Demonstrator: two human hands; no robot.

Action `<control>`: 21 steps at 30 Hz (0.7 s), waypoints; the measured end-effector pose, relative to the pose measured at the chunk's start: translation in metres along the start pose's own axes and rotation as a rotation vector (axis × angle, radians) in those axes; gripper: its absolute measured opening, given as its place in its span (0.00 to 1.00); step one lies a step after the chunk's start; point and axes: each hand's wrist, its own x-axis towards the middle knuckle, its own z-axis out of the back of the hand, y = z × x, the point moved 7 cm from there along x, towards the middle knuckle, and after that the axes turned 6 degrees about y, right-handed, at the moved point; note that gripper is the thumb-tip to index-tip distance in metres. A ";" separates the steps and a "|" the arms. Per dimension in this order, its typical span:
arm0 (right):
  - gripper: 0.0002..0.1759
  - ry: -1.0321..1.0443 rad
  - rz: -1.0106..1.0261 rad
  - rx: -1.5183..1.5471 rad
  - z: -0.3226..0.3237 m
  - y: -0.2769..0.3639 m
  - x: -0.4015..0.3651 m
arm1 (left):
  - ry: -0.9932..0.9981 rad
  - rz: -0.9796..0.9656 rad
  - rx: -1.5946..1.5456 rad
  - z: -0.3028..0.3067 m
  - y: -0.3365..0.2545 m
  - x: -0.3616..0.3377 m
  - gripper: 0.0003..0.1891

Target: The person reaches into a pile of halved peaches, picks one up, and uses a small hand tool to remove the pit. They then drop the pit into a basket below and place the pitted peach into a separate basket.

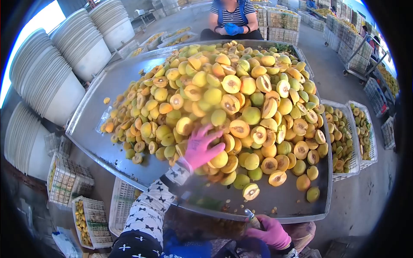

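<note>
One steel tray (88,129) fills the centre of the frame and bears one heap of fruit halves (232,99), too many to count. Two pink-gloved hands appear: left hand (201,148) at lower centre, right hand (269,232) at the bottom edge, with one knife (251,216). Four stacks of white basins (81,43) stand at upper left. Two fruit crates (344,142) lie at right, three white crates (88,221) at lower left. One seated person (234,13) occupies top centre, wearing two blue gloves (233,29).
</note>
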 end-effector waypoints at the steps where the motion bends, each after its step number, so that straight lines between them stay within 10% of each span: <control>1: 0.21 -0.005 0.011 -0.002 0.000 0.000 0.000 | -0.001 -0.026 0.011 -0.005 -0.002 -0.008 0.23; 6: 0.21 -0.002 0.058 -0.054 -0.001 -0.007 0.002 | 0.162 -0.110 0.049 -0.004 -0.027 -0.033 0.20; 9: 0.22 0.016 0.106 -0.031 0.002 -0.014 0.004 | 0.173 0.206 -0.620 0.004 -0.015 -0.028 0.20; 14: 0.22 0.046 0.109 0.074 -0.002 0.012 -0.004 | -0.242 -0.114 0.027 0.087 -0.013 0.053 0.32; 21: 0.18 0.050 0.072 0.162 0.007 -0.010 0.001 | -0.135 0.024 0.270 0.079 0.039 0.159 0.45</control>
